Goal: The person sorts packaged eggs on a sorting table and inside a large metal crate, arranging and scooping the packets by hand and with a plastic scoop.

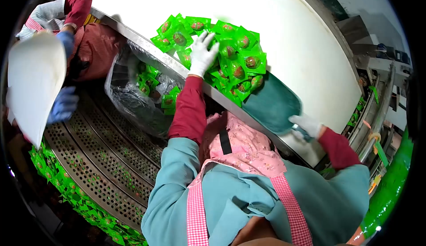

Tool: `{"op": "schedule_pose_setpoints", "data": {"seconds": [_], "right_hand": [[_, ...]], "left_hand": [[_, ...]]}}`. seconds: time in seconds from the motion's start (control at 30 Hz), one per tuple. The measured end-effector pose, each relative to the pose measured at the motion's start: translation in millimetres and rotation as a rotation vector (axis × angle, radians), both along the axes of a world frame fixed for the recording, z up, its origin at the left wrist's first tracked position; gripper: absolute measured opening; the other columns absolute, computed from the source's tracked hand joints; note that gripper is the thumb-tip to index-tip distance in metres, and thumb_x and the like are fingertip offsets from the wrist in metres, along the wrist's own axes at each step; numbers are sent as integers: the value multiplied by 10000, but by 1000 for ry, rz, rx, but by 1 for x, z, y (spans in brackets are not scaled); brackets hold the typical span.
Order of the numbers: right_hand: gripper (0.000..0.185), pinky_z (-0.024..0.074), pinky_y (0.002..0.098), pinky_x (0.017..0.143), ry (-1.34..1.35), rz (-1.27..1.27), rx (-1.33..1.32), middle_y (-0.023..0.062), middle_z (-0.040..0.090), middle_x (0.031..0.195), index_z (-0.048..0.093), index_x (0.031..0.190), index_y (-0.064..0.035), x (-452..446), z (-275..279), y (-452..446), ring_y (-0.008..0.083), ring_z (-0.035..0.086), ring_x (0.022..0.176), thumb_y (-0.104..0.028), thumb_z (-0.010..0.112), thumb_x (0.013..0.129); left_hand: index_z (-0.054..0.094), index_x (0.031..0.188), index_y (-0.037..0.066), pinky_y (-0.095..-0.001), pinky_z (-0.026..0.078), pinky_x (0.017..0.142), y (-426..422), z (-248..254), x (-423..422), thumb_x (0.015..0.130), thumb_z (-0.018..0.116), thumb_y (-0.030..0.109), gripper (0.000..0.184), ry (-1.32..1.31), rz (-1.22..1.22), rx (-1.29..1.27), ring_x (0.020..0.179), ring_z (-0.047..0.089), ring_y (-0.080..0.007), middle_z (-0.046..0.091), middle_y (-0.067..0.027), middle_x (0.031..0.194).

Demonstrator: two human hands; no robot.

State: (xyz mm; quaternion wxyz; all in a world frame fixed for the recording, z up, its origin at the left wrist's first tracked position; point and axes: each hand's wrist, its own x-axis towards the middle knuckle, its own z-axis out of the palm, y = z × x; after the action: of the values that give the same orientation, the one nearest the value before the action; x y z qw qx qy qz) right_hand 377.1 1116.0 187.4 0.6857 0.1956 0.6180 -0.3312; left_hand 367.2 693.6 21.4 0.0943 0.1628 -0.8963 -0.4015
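My left hand (203, 54), in a white glove, lies on a pile of small green packets (237, 71) with its fingers spread. Each packet has a brown round print or content in its middle; I cannot tell which. My right hand (307, 126), also gloved in white, is wrapped round the handle of a dark green scoop (276, 105). The scoop rests on the white tabletop (306, 46), its front edge against the right side of the pile.
A metal rim edges the table. Below it hangs a clear plastic bag (126, 84) with several packets inside. At left, a co-worker in blue gloves (63, 106) holds a white curved sheet or scoop (34, 82). Perforated metal plates (102, 166) lie beneath, with more packets alongside.
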Motion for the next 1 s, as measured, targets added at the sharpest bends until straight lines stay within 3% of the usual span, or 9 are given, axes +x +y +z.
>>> {"op": "schedule_pose_setpoints", "data": {"seconds": [0.07, 0.1, 0.2, 0.27, 0.33, 0.5, 0.8, 0.9, 1.0], "right_hand": [[223, 361, 278, 337, 33, -296, -52, 50, 496, 552, 527, 853, -45, 15, -48, -52, 128, 443, 373, -261, 532, 908], [222, 368, 284, 347, 80, -312, -195, 62, 503, 555, 520, 868, -37, 14, -54, -74, 136, 446, 380, -255, 540, 903], [158, 378, 282, 354, 44, -361, -37, 70, 509, 549, 513, 903, -26, -14, -66, -139, 142, 450, 382, -182, 522, 888], [163, 393, 274, 363, 117, -300, -306, 81, 517, 579, 507, 916, -13, -35, -72, -152, 149, 468, 403, -171, 531, 886], [170, 411, 271, 371, 185, -352, -390, 86, 533, 622, 503, 932, -10, -37, -68, -181, 156, 484, 426, -170, 536, 887], [171, 428, 286, 363, 144, -456, -312, 112, 556, 558, 509, 933, -18, -17, -125, -191, 163, 503, 403, -177, 520, 872], [188, 413, 279, 366, 316, -347, -359, 69, 551, 528, 526, 864, -22, -12, -49, -180, 145, 503, 393, -210, 522, 867], [344, 349, 253, 355, 452, -263, -403, 26, 521, 483, 545, 598, -90, -3, -16, -172, 116, 464, 361, -279, 528, 886], [323, 346, 252, 337, 503, -235, -428, 22, 496, 465, 546, 631, -99, 3, -16, -163, 119, 440, 342, -283, 511, 896]], "left_hand": [[591, 1231, 149, -451, 345, 1047, 9, -4, 3, 799, 632, 430, 517, 5, -31, -74, 1264, 402, -348, 434, -156, 1387], [600, 1212, 114, -454, 352, 1040, 10, -7, -2, 779, 664, 406, 526, 42, 6, 23, 1262, 407, -355, 434, -174, 1381], [659, 1122, 139, -438, 379, 1017, -4, -3, -18, 770, 664, 404, 441, 29, -33, -66, 1235, 443, -349, 461, -159, 1358], [678, 1050, 100, -397, 385, 1014, -17, 17, -36, 769, 670, 301, 345, -83, -102, -11, 1215, 451, -356, 473, -172, 1338], [693, 1017, 85, -383, 456, 949, -15, 9, -46, 720, 696, 314, 375, 81, -131, -155, 1114, 546, -331, 482, -160, 1321], [697, 1037, 116, -403, 426, 977, 12, 11, -20, 786, 666, 386, 370, 43, 3, -6, 1173, 503, -321, 488, -149, 1303], [659, 1104, 87, -390, 380, 1030, 15, 63, -11, 837, 647, 243, 309, 207, -34, 122, 1234, 445, -325, 437, -165, 1338], [662, 1002, 95, -355, 416, 997, 29, 125, 4, 804, 663, 242, 246, 234, -15, 200, 1166, 507, -285, 504, -125, 1281], [660, 988, 118, -365, 445, 950, 32, 119, 11, 785, 665, 284, 262, 391, 25, 134, 1106, 549, -311, 542, -134, 1233]]}}
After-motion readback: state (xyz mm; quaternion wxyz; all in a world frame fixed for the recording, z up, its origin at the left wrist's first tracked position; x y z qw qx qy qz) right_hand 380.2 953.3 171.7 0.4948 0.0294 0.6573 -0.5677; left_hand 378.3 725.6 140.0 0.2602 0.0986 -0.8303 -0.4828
